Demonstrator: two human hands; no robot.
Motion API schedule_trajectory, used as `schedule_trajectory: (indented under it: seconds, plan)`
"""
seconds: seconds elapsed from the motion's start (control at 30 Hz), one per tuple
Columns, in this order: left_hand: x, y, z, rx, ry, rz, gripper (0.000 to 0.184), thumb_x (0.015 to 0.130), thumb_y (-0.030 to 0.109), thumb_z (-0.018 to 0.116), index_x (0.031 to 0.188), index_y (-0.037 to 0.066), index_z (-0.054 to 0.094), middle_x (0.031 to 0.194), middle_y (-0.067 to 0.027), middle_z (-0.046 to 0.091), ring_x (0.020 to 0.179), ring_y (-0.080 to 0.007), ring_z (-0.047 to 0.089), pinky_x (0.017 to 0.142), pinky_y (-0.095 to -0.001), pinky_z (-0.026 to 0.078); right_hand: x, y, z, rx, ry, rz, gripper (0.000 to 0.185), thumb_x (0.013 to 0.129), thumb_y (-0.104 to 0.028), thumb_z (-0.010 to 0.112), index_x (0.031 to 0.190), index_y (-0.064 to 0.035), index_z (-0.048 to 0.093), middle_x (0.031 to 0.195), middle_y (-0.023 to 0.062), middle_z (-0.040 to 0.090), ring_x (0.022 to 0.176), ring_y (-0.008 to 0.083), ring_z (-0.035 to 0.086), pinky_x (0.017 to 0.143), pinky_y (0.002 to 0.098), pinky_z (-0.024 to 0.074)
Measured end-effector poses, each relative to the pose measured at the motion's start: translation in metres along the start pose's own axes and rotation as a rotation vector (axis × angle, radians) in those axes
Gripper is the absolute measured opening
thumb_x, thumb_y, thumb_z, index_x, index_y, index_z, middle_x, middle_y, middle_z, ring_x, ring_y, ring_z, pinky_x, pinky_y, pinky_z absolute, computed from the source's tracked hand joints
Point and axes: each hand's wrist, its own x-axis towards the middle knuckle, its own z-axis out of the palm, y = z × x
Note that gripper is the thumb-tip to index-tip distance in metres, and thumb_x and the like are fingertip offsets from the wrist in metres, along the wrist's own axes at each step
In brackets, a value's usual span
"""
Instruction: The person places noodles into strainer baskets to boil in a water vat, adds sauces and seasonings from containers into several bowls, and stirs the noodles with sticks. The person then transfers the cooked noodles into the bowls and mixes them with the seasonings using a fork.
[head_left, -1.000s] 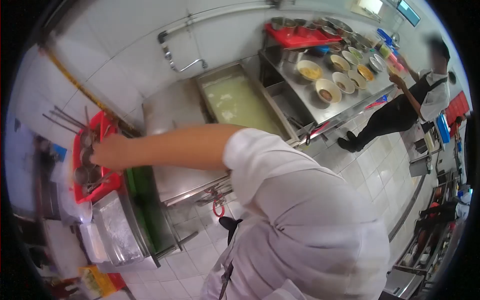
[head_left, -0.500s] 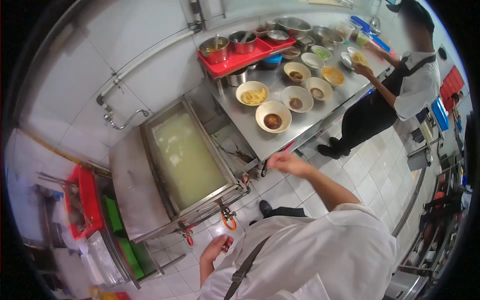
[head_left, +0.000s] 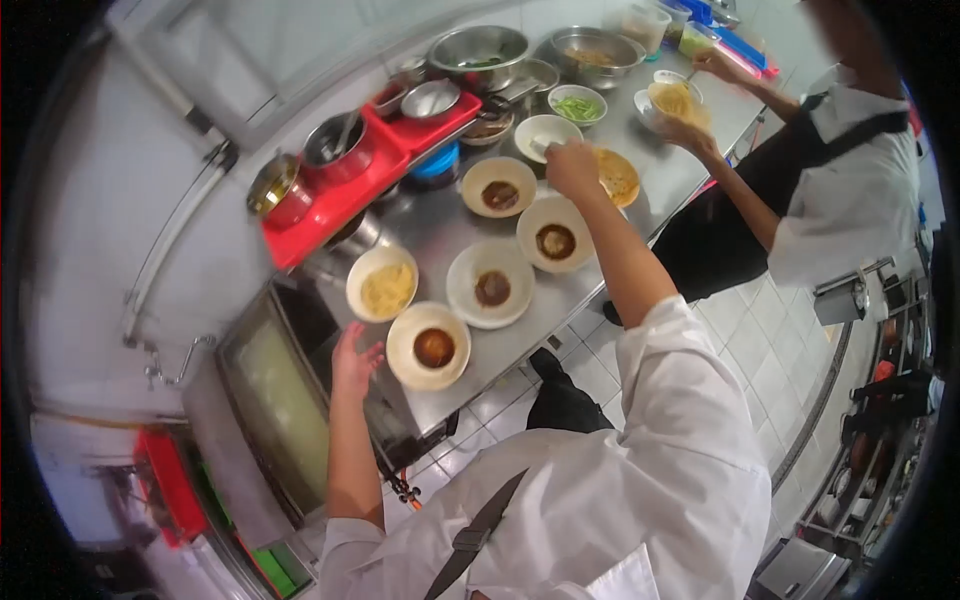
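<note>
My left hand [head_left: 356,362] hovers with fingers apart at the steel table's left end, beside a bowl of pale yellow noodles [head_left: 388,291] and a cream bowl with dark brown sauce [head_left: 434,347]. My right hand [head_left: 573,169] is closed at the near rim of a small white bowl [head_left: 549,128]; something pale shows at its fingertips, too unclear to name. Around it are a sauce bowl [head_left: 556,236], another sauce bowl [head_left: 499,189] and a bowl of orange-yellow contents [head_left: 616,180], partly behind my hand. A wide bowl with brown sauce [head_left: 490,286] sits between my hands.
Red trays [head_left: 325,205] with metal pots line the wall side. Behind are steel mixing bowls [head_left: 598,56] and a bowl of chopped greens [head_left: 578,106]. A vat of cloudy liquid [head_left: 275,385] stands left. At right, a co-worker [head_left: 770,190] handles bowls with yellow food.
I have moved in to the table. My right hand has reached across the bowls to the small white one, and my left hand has risen to the table's left end.
</note>
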Motion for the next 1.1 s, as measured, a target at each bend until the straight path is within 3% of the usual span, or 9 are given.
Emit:
schedule_trajectory:
  seconds: [0.07,0.13,0.27,0.4,0.47,0.6,0.8,0.87,1.1]
  plan:
    - [0.031,-0.004,0.019,-0.008,0.076,-0.024,0.048,0.098,0.041,0.047,0.132,0.007,0.047,0.123,-0.0086,0.058,0.091,-0.023,0.063,0.07,-0.0358,0.054,0.026,0.02,0.03,-0.213,0.036,-0.047,0.023,0.084,-0.021,0.056,0.092,-0.0066,0.072,0.107,0.0193,0.062,0.103,0.0348,0.056,0.083,0.0449,0.0462]
    - [0.057,0.002,0.049,-0.099,0.189,-0.018,0.05,0.102,0.041,0.04,0.134,0.003,0.044,0.12,-0.0123,0.059,0.087,-0.021,0.063,0.066,-0.0359,0.05,0.056,0.038,0.049,-0.414,-0.264,0.013,0.022,0.082,-0.022,0.057,0.093,-0.0145,0.074,0.107,0.0119,0.06,0.114,0.032,0.045,0.091,0.0465,0.0346]
    - [0.08,-0.001,0.04,0.095,0.355,-0.025,0.046,0.103,0.037,0.038,0.128,0.0,0.051,0.113,-0.014,0.064,0.093,-0.0221,0.065,0.069,-0.0371,0.053,0.071,0.049,0.065,-0.413,-0.389,-0.001,0.025,0.083,-0.02,0.055,0.097,-0.0158,0.075,0.118,0.0122,0.06,0.12,0.0296,0.043,0.095,0.0442,0.0318]
    - [0.122,-0.042,-0.011,0.398,0.455,0.241,0.041,0.103,0.03,0.04,0.126,-0.002,0.053,0.107,-0.0125,0.066,0.095,-0.0232,0.065,0.08,-0.0347,0.052,0.087,0.052,0.033,-0.343,-0.635,0.005,0.026,0.082,-0.023,0.06,0.102,-0.0127,0.072,0.107,0.0149,0.067,0.108,0.0346,0.059,0.089,0.0551,0.0398]
    - [0.126,-0.049,-0.008,0.308,0.426,0.305,0.046,0.103,0.032,0.042,0.131,-0.004,0.049,0.116,-0.0142,0.064,0.103,-0.0245,0.062,0.094,-0.032,0.045,0.084,0.057,0.019,-0.42,-0.509,0.07,0.026,0.087,-0.022,0.056,0.11,-0.0205,0.069,0.105,0.0066,0.069,0.104,0.0289,0.063,0.088,0.054,0.0417]
    - [0.078,-0.009,0.059,0.113,0.506,0.216,0.048,0.103,0.034,0.04,0.133,-0.003,0.048,0.131,-0.0145,0.054,0.122,-0.0208,0.05,0.104,-0.0333,0.036,0.064,0.054,0.015,0.198,-0.301,0.004,0.018,0.087,-0.019,0.059,0.101,-0.0156,0.07,0.088,0.0174,0.069,0.083,0.0376,0.067,0.081,0.0471,0.0509]
    - [0.099,-0.022,0.05,-0.069,0.36,0.216,0.054,0.104,0.042,0.032,0.137,0.0,0.043,0.133,-0.0132,0.052,0.123,-0.0218,0.049,0.104,-0.0341,0.037,-0.041,-0.135,-0.007,0.38,-0.489,-0.421,0.018,0.087,-0.023,0.059,0.087,-0.0093,0.071,0.081,0.016,0.069,0.073,0.0356,0.067,0.067,0.0444,0.0537]
    - [0.074,0.015,0.074,-0.101,0.227,0.337,0.058,0.104,0.045,0.03,0.138,0.0,0.041,0.136,-0.0143,0.048,0.125,-0.0215,0.046,0.105,-0.0339,0.037,-0.067,-0.195,0.026,0.073,-0.514,-0.611,0.019,0.085,-0.028,0.061,0.086,-0.0128,0.072,0.08,0.0147,0.069,0.07,0.0334,0.067,0.064,0.0432,0.0541]
    - [0.06,0.033,0.069,-0.021,0.127,0.341,0.059,0.104,0.045,0.024,0.141,0.001,0.038,0.138,-0.0121,0.047,0.127,-0.0215,0.046,0.107,-0.0351,0.035,-0.059,-0.22,-0.019,0.156,-0.441,-0.396,0.032,0.082,-0.043,0.066,0.076,-0.0129,0.073,0.066,0.011,0.066,0.06,0.0306,0.065,0.053,0.0409,0.0501]
